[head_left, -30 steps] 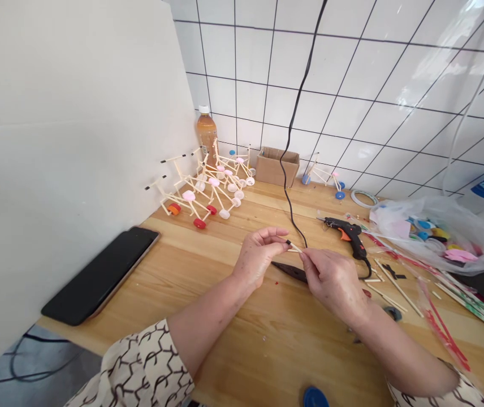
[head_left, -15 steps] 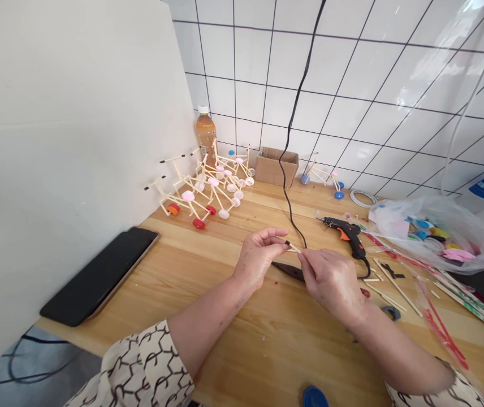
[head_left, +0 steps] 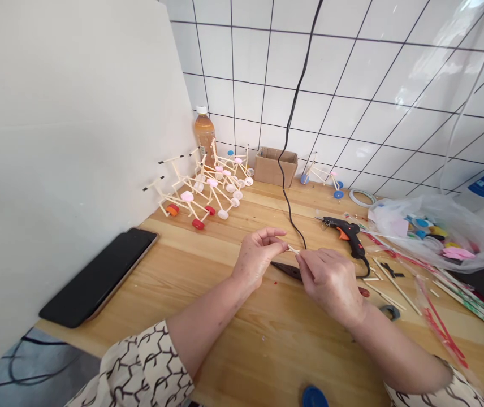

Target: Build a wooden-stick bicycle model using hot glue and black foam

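Between my two hands is a short, thin pale stick [head_left: 293, 249]. My left hand [head_left: 259, 254] pinches one end between thumb and index finger, its black tip now hidden by the fingertips. The other end is gripped by the thumb and fingers of my right hand [head_left: 329, 280]. Under the hands, dark pliers [head_left: 285, 270] lie on the wooden table [head_left: 225, 350], partly covered by my right hand. A black glue gun [head_left: 346, 232] with an orange trigger rests beyond my right hand.
Small stick models [head_left: 186, 196] with bottle-cap wheels stand at the back left near a bottle [head_left: 205, 133]. A cardboard box [head_left: 276, 167] is by the tiled wall. A phone [head_left: 98, 277] lies left; a bag of caps [head_left: 437, 232], sticks and tape are right.
The black tip of the stick, visible before at my left fingertips, is now covered. Both hands have otherwise stayed almost in place.
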{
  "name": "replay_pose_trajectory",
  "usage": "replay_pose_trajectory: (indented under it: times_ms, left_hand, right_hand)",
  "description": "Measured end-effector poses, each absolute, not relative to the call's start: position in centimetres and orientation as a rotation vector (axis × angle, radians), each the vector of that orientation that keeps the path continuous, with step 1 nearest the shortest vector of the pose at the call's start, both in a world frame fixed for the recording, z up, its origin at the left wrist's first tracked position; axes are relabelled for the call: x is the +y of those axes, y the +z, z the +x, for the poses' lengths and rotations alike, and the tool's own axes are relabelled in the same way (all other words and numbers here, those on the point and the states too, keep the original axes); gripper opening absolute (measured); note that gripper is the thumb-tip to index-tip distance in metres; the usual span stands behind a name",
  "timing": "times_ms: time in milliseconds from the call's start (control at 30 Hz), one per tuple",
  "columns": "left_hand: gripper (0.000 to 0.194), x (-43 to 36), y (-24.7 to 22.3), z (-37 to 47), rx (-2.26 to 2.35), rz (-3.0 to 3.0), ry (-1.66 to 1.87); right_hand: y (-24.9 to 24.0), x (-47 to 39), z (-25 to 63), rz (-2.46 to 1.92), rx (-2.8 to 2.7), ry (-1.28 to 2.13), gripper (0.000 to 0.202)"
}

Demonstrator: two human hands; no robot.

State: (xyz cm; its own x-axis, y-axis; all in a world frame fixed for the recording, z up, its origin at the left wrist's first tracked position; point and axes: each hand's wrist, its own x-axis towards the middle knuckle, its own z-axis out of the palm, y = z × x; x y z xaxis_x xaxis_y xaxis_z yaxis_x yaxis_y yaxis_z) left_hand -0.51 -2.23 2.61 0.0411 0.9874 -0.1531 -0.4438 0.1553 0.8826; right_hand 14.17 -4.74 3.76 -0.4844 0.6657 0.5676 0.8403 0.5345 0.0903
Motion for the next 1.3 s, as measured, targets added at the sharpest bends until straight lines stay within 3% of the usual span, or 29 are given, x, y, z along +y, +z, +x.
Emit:
replay_pose_trajectory:
  times_ms: [1300]
  left_hand:
    - [0.031,-1.89,3.02,-0.95,0.996,0.593,1.104]
  right_hand:
    - [3.56,-4.39,14.53,-1.041,-2.356,-0.79,0.025]
